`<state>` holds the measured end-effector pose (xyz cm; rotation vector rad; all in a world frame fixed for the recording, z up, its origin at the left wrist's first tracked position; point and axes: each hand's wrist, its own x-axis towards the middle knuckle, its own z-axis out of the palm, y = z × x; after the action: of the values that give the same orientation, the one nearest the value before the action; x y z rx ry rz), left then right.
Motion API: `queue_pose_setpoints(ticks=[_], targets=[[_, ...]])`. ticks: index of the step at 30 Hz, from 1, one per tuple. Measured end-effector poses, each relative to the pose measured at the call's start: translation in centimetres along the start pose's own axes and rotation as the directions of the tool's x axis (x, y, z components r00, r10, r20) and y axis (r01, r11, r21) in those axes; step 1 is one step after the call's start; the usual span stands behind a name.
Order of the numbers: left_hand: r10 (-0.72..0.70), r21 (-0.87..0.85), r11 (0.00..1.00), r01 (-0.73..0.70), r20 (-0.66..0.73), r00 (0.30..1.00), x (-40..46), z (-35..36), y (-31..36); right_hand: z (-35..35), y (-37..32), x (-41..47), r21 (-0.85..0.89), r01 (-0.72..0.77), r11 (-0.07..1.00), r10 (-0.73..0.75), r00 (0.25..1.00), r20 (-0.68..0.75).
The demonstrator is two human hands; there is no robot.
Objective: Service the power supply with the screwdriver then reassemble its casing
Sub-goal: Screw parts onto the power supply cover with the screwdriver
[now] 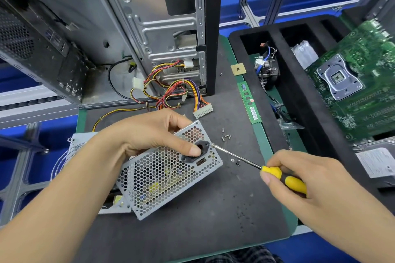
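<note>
Centrally, a grey metal power supply [168,168] sat tilted on a dark work mat [213,220], its perforated honeycomb casing turned up toward the camera and its black mains socket [195,151] near the upper right corner. The left hand [149,134] gripped the unit from above, fingers curled over its far top edge and the thumb pressed flat on the grille just beside the socket. The right hand [310,177] pinched the yellow handle of a screwdriver [256,165] between thumb and curled fingers, and the thin steel shaft ran up and left until its tip touched the casing's right edge next to the socket, apparently at a screw.

Judging by the sheet steel and the parts glimpsed through the holes, the unit was probably fairly heavy and rigid, with thin edges and a smooth finish that could slip; holding it by the solid rim rather than the mesh seemed the safest grip. Its bundle of coloured cables [175,92] trailed back toward an open computer case [160,28] standing behind.

Several loose screws [226,136] lay on the mat just right of the unit. Farther right lay a memory module [250,102] and a processor chip [238,69], then a black foam tray [299,102] holding a cooler [268,70], and a green motherboard [359,83].
</note>
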<state>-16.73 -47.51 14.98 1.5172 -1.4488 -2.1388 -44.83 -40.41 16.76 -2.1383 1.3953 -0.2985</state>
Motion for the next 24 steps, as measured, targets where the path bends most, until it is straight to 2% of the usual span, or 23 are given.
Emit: queue_pose_setpoints(ticks=[12, 24], targets=[[-0.032, -0.051, 0.998, 0.033, 0.016, 0.999, 0.07, 0.05, 0.19, -0.39, -0.58, -0.35, -0.078, -0.007, 0.997, 0.008, 1.000, 0.011], [-0.034, -0.056, 0.998, 0.036, 0.028, 0.999, 0.21, -0.06, 0.40, -0.33, -0.86, -0.28, -0.084, -0.022, 0.996, 0.023, 1.000, 0.011]])
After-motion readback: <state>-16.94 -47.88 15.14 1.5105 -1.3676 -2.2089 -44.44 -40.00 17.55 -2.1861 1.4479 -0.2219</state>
